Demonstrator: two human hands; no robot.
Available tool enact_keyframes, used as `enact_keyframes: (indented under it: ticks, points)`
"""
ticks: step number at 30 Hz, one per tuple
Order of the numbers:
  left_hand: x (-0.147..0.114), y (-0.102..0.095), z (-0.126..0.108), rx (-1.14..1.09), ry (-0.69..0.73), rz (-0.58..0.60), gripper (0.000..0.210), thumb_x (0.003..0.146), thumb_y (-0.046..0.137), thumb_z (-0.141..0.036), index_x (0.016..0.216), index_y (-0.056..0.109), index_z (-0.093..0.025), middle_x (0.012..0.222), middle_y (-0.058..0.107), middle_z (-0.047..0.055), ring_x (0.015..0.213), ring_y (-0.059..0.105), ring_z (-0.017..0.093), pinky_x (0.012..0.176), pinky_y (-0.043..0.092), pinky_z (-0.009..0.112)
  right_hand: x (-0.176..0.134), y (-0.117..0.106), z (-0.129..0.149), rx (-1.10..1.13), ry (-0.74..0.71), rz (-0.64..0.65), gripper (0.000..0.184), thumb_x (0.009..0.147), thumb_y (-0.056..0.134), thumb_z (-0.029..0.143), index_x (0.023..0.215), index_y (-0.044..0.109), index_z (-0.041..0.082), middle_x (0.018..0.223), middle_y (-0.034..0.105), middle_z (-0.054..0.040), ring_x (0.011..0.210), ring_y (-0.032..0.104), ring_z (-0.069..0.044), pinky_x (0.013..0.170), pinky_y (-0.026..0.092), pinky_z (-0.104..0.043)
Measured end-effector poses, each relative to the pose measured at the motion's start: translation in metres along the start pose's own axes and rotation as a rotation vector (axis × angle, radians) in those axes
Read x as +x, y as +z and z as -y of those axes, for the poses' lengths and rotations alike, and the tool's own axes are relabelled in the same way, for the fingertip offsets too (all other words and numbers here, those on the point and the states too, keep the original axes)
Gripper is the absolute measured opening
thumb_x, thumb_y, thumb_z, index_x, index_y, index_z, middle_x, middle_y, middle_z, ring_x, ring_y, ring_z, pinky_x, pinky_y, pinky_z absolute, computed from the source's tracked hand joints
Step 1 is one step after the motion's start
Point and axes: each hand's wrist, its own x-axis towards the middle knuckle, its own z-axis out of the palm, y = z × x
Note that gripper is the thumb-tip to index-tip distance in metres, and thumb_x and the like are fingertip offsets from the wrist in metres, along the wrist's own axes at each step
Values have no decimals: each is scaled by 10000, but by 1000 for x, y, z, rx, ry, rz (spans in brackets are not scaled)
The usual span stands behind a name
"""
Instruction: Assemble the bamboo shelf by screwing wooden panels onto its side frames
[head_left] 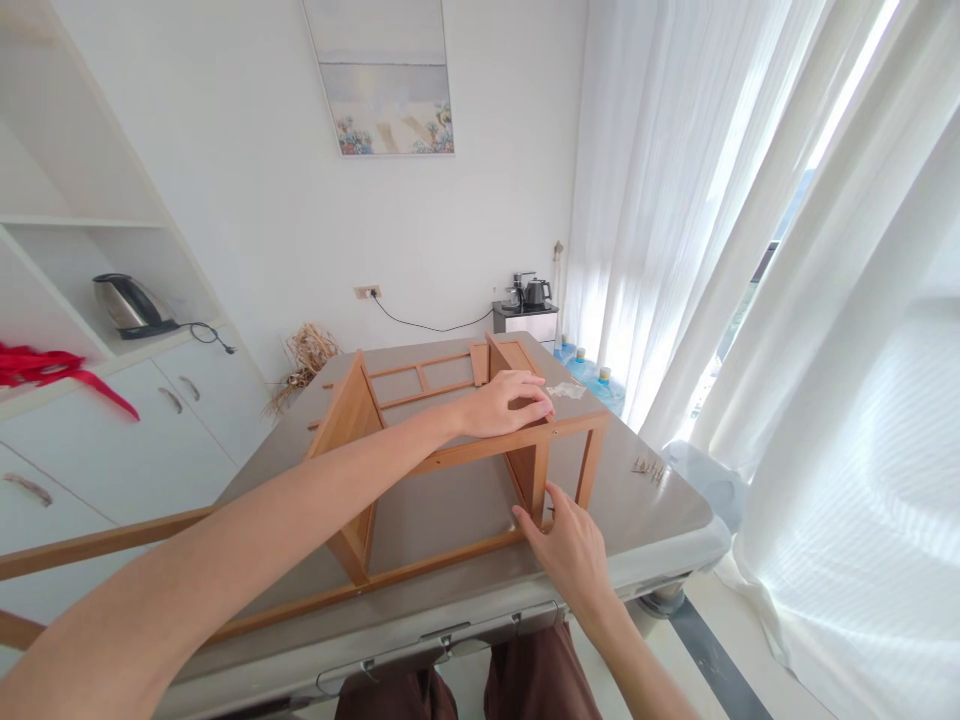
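Observation:
A wooden shelf rack (pixel 444 457) lies on its side on the table, with long rails joined by upright shelf boards. My left arm reaches across it. My left hand (pixel 504 404) rests over the upper rail at the right-hand board, fingers curled around that spot; what lies under the palm is hidden. Lower down, my right hand (pixel 568 540) grips the near end of the same shelf board (pixel 535 480), thumb on its left side and fingers on its right. Something small and dark shows by those fingers, too small to name.
Several small screws (pixel 649 470) lie on the grey table (pixel 637 520) to the right. A loose-looking ladder-like wooden frame (pixel 424 378) and a crumpled clear wrapper (pixel 567 390) are farther back. White curtains (pixel 840 420) hang at right; a kettle (pixel 129 305) stands on the left shelf.

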Motion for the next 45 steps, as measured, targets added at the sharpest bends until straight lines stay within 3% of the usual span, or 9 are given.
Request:
enact_keyframes:
  ticks: [3,7,19,27,32,35,40,42,45]
  points:
    - [0,0,0,11,10,-6,355,1004,410,-461,1053,704,-268,1425,534,28,1458,302,206,1201,247,400,6,5,7,-156,12,29,282,950,516,456,960,646,207,872,730,-61,813,688,-251,667,422,-309]
    - [0,-2,-3,24,-9,14,302,1000,446,-397,1028,711,-256,1385,569,18,1455,315,197,1213,233,385,7,10,11,-265,12,130,296,968,464,379,768,609,217,764,728,-64,747,689,-261,676,407,-334]
    - [-1,-5,-7,53,-3,23,275,995,463,-352,1051,695,-216,1338,600,17,1431,348,182,1219,224,334,4,24,13,-219,186,243,288,977,355,425,865,554,249,697,689,-64,755,702,-293,609,412,-335]
    - [-3,-5,-7,49,-3,-43,292,997,452,-373,1068,697,-231,1407,542,59,1422,352,206,1199,261,399,1,20,12,-198,137,186,275,990,420,429,856,560,235,719,705,-51,767,710,-269,604,409,-309]
    - [-2,-6,-8,48,41,-94,340,1001,421,-384,1013,719,-220,1339,557,86,1363,405,217,1175,287,386,-5,15,8,-242,64,129,340,990,442,493,966,604,195,732,710,-71,780,707,-264,591,421,-286]
    - [-3,-16,-16,49,24,-108,361,985,425,-446,1028,711,-230,1260,586,67,1255,494,216,1084,385,348,-14,15,0,-158,20,113,410,976,452,542,1092,602,179,757,714,-72,777,700,-270,611,455,-300]
    - [-6,-37,-39,75,-122,79,475,973,333,-577,1118,668,-273,970,688,20,804,631,165,721,464,281,-29,10,-24,100,29,33,488,969,414,567,1277,545,212,737,686,-34,721,682,-259,609,496,-329]
    - [-9,-40,-46,124,-162,166,501,946,348,-633,1167,645,-296,937,698,11,749,628,164,665,439,275,-31,-1,-35,230,46,10,457,990,357,530,1240,567,210,808,685,-50,763,681,-244,655,520,-339]
    - [-15,-36,-53,226,-159,179,517,880,479,-654,1237,602,-301,987,699,14,789,642,175,667,434,271,-26,-29,-44,374,57,-23,435,1010,299,478,1129,613,200,1004,674,-97,943,662,-236,822,527,-362]
